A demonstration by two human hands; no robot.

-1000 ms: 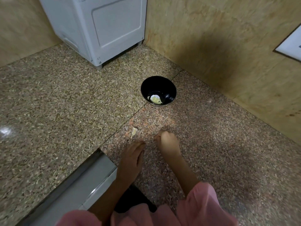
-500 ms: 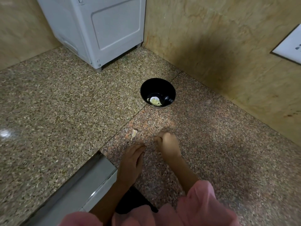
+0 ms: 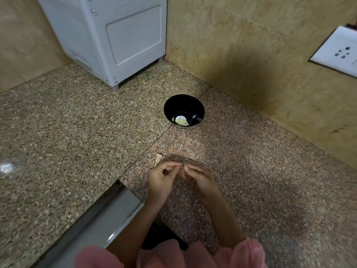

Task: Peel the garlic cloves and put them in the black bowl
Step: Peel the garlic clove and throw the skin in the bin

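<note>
The black bowl [image 3: 184,103] stands on the granite counter near the corner, with pale peeled garlic [image 3: 181,121] lying in its bottom. Closer to me, my left hand [image 3: 161,180] and my right hand [image 3: 201,180] meet fingertip to fingertip just above the counter. Together they pinch a small garlic clove [image 3: 182,168], which the fingers almost entirely hide. A scrap of garlic skin [image 3: 158,159] lies on the counter just beyond my left hand.
A white appliance [image 3: 116,35] stands at the back left against the wall. Tiled wall runs along the right side and carries a white socket plate [image 3: 338,53]. A steel edge [image 3: 92,225] cuts into the counter at the lower left.
My left hand has lifted off the counter and my right fist has opened toward it. Both now meet at their fingertips. The camera has moved closer.
</note>
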